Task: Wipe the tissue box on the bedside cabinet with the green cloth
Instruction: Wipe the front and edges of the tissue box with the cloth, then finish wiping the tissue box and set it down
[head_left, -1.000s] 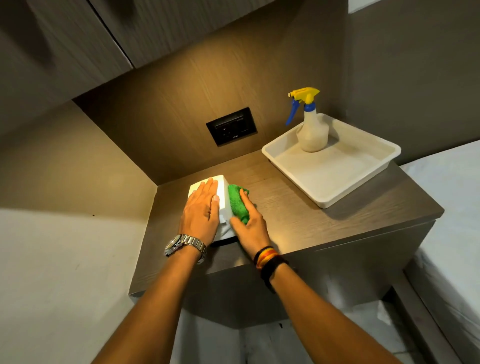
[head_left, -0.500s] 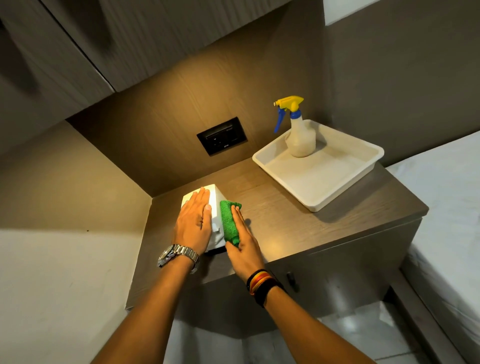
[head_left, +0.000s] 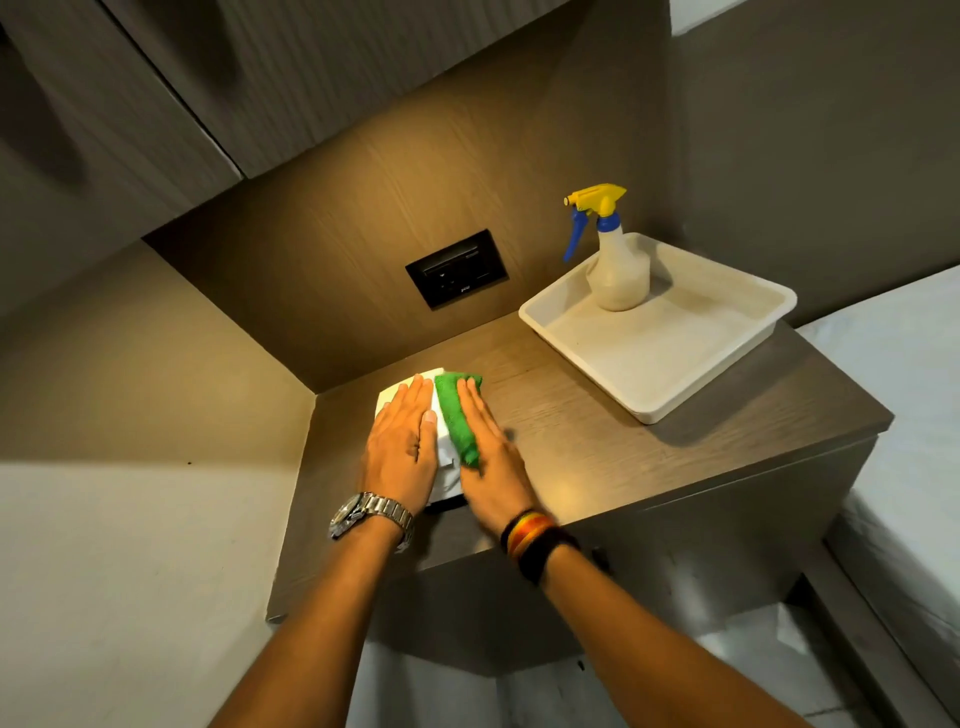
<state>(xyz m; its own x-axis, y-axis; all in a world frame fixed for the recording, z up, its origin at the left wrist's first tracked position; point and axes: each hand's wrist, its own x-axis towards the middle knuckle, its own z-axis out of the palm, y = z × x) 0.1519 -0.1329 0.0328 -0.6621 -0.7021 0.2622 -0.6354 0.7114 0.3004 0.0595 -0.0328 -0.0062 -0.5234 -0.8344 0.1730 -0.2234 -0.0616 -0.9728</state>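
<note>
A white tissue box (head_left: 445, 457) stands at the left end of the brown bedside cabinet (head_left: 597, 447), close to the corner of the walls. My left hand (head_left: 402, 441) lies flat on the box's top, fingers together, covering most of it. My right hand (head_left: 491, 452) presses a folded green cloth (head_left: 457, 415) against the box's right side, fingers stretched out along the cloth. Only a narrow strip of the box shows between the two hands.
A white plastic tray (head_left: 737, 332) takes up the cabinet's right end, with a spray bottle (head_left: 618, 270) with a yellow and blue head standing in its far corner. A black socket panel (head_left: 456, 268) sits in the wooden back wall. A bed (head_left: 904, 415) adjoins on the right.
My right hand has slid the green cloth farther back along the box's right side. My left hand has stayed flat on the box's top. The camera view has shifted slightly.
</note>
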